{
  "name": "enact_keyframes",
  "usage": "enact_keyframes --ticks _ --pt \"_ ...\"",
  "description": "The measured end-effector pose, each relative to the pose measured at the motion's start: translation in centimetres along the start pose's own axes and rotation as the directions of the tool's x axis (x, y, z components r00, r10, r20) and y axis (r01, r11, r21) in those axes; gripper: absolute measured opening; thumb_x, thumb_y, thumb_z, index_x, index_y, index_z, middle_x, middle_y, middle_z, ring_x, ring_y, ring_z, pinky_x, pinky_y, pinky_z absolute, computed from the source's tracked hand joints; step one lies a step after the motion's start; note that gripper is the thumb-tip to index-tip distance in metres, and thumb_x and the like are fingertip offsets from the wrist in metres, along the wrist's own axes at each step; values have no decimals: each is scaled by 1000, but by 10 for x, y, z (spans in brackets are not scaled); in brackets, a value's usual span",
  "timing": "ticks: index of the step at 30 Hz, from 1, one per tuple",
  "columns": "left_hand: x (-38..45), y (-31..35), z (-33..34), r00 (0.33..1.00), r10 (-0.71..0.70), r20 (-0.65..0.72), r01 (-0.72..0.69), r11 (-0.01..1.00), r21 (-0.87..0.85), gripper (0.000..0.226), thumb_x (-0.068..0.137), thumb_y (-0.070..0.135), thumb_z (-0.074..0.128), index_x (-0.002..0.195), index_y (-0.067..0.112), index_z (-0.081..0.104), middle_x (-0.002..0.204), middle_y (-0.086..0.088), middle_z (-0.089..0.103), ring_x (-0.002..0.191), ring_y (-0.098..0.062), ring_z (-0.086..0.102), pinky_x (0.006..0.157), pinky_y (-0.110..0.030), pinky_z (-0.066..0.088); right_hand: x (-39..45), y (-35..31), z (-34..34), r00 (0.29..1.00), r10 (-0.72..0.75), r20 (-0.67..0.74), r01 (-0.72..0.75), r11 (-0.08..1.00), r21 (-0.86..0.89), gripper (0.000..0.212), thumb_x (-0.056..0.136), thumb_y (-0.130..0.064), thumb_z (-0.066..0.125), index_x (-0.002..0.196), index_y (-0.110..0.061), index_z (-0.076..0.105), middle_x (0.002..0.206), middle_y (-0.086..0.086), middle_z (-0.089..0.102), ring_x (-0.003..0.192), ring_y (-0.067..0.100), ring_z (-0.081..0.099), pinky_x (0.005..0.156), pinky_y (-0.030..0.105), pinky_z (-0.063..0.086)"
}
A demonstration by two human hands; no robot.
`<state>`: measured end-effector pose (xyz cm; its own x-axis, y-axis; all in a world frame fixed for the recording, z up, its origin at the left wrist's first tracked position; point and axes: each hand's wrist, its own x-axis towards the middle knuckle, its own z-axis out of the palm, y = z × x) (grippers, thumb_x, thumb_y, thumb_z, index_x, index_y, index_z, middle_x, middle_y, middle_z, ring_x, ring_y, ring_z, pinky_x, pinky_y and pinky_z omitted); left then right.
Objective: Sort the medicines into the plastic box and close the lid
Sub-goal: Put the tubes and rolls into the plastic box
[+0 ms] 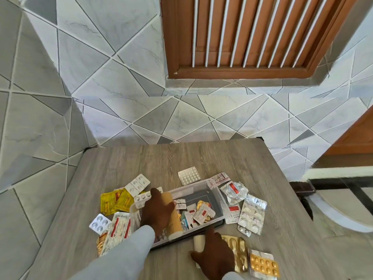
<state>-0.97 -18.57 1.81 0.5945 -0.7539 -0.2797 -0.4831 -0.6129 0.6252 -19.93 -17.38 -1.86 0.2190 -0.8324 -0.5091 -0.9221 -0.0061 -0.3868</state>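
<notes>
A clear plastic box (202, 183) stands open on the wooden table (181, 158), with several blister strips (202, 214) lying inside. My left hand (158, 214) reaches into the box's left end and grips a tan bottle (175, 219) with a white cap that lies along the box. In front of the box, my right hand (217, 254) grips a small white bottle (198, 242) on the table. Loose medicines surround the box: yellow sachets (115, 201), a white blister card (189, 175), silver strips (252, 215), a gold blister (239, 252) and an orange blister (264, 263).
More strips lie left of the box, among them a red-printed one (119, 229) and a round-pill blister (99, 223). The table stands against a tiled wall (141, 110). A dark edge (201, 231) shows under the box's front. Right of the table stands dark furniture (302, 188).
</notes>
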Motion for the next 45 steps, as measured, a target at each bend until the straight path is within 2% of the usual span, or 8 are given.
enact_keyframes --ticks 6,15,21,27,30,32,35,45 --pt "-1 4 1 985 171 21 -172 981 88 35 86 41 57 110 25 38 106 -5 63 95 -27 61 79 -37 49 0 -8 1 1000 1 27 0 998 -57 90 70 -55 59 143 -25 18 127 3 54 117 25 54 91 36 46" --pt "17 16 5 796 527 296 -602 738 304 43 85 18 56 124 27 41 121 -2 57 109 -25 55 91 -39 46 -2 -11 -2 999 37 19 -38 999 29 80 67 -57 66 133 -25 35 131 2 51 121 23 52 96 35 46" --pt "32 10 14 737 605 301 -656 535 533 46 84 15 58 127 21 43 123 -5 54 111 -26 52 93 -38 42 -3 -13 1 998 51 -38 -51 999 4 71 71 -57 66 127 -25 38 130 3 44 120 24 50 94 38 47" --pt "38 -5 6 697 634 334 -690 467 554 32 72 15 70 103 20 60 103 -3 61 95 -23 58 79 -36 49 -5 -18 8 997 27 -68 -29 999 -22 62 72 -49 64 123 -24 39 129 2 46 119 24 49 90 38 46" --pt "47 -15 -4 685 682 258 -697 509 505 22 61 15 77 76 22 63 74 0 63 68 -21 61 56 -33 52 -9 -21 10 997 10 -75 -12 999 -34 57 72 -46 62 120 -24 40 127 0 45 119 22 47 89 36 45" --pt "50 -21 -14 671 720 174 -701 541 466 6 72 15 64 75 20 61 73 -1 62 68 -22 61 59 -34 53 -12 -22 11 996 -10 -89 8 1000 -16 55 71 -47 60 117 -26 41 125 -2 47 118 21 46 89 35 44" --pt "56 -34 -30 700 713 44 -664 627 407 20 79 26 42 82 20 60 79 -2 62 75 -23 59 70 -34 47 -18 -26 11 993 -26 -111 28 1000 11 55 68 -53 57 114 -28 42 120 -4 53 115 19 49 90 33 44" --pt "53 -79 -56 849 506 -156 -476 858 192 29 80 30 38 88 18 63 90 -5 65 91 -27 58 85 -35 42 -25 -67 -11 903 -238 -358 279 958 66 42 69 -61 56 99 -32 51 93 -11 60 85 9 56 72 26 48"
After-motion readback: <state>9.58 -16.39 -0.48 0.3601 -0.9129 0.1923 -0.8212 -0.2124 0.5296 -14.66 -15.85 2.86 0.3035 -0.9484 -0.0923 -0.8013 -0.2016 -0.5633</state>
